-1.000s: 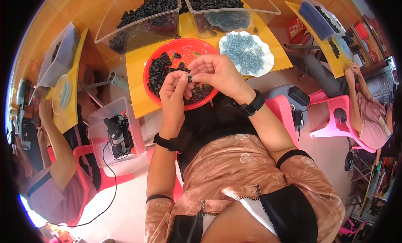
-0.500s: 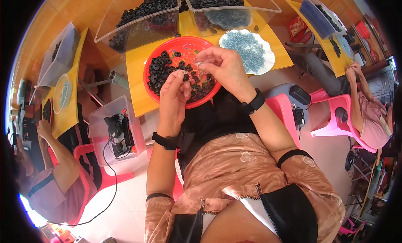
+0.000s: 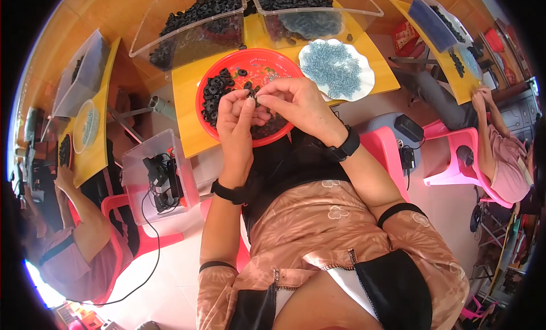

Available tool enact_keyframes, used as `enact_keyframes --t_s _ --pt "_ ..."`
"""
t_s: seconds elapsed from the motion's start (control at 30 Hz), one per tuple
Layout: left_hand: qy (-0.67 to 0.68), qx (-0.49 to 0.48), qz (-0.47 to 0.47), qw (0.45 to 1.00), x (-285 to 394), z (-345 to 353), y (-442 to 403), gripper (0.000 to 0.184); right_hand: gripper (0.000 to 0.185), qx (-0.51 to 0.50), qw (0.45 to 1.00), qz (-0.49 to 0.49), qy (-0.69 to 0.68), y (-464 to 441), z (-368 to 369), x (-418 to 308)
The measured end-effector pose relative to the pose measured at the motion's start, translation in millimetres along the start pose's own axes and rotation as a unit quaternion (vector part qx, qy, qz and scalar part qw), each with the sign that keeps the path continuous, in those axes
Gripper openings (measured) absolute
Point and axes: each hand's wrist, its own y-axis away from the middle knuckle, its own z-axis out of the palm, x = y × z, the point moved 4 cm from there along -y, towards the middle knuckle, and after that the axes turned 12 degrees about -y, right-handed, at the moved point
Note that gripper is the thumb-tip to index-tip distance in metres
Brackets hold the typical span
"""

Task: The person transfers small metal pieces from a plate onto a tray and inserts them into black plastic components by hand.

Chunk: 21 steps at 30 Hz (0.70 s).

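Over the red tray (image 3: 203, 82), both of my hands meet fingertip to fingertip. My left hand (image 3: 236, 122) is closed in a pinch on a small black part that its fingers mostly hide. From the right, my right hand (image 3: 301, 102) pinches close against that part; whatever is between its thumb and forefinger is too small to make out. Loose black ring-like parts (image 3: 213, 97) are heaped on the tray's left side. Right of the tray, a scalloped white plate (image 3: 365, 80) carries a pile of small blue-grey pieces (image 3: 335, 68).
Clear bins (image 3: 196, 48) of black parts stand along the back of the yellow table (image 3: 187, 125). At left, a clear box (image 3: 133, 176) holds cables. One person (image 3: 85, 227) sits left at another table, another person (image 3: 503, 154) right, near a pink chair (image 3: 449, 159).
My right hand has moved left and slightly down, so its fingertips now meet those of my left hand. The left hand has turned a little, its fingers curling round the black part.
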Motion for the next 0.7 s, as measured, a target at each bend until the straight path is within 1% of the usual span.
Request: enact_keyframes --t_s 0.2,0.33,0.4,0.5,0.63,0.7 --pt "0.01 -0.022 0.009 1.0 -2.9 0.2 1.0 0.018 0.014 0.002 0.996 0.019 -0.084 -0.1 1.9 6.3" --pt "0.005 -0.035 0.001 0.999 -2.0 -0.4 0.7 0.026 0.014 -0.005 0.988 0.039 -0.148 1.0 1.0 10.2" --pt "0.011 -0.041 0.005 0.999 -4.2 -1.6 -0.3 0.029 0.015 -0.01 0.991 0.04 -0.131 1.6 0.6 9.4" --pt "0.024 -0.044 -0.016 0.999 0.2 1.3 0.9 0.032 0.014 -0.018 0.993 0.04 -0.108 2.4 0.6 4.8" --pt "0.055 -0.042 -0.031 0.997 2.9 2.2 1.6 0.031 0.014 -0.037 0.995 0.037 -0.088 2.2 1.9 9.4" --pt "0.058 -0.041 -0.03 0.997 1.1 -0.9 0.0 0.031 0.015 -0.025 0.995 0.018 -0.091 3.1 1.8 3.3"
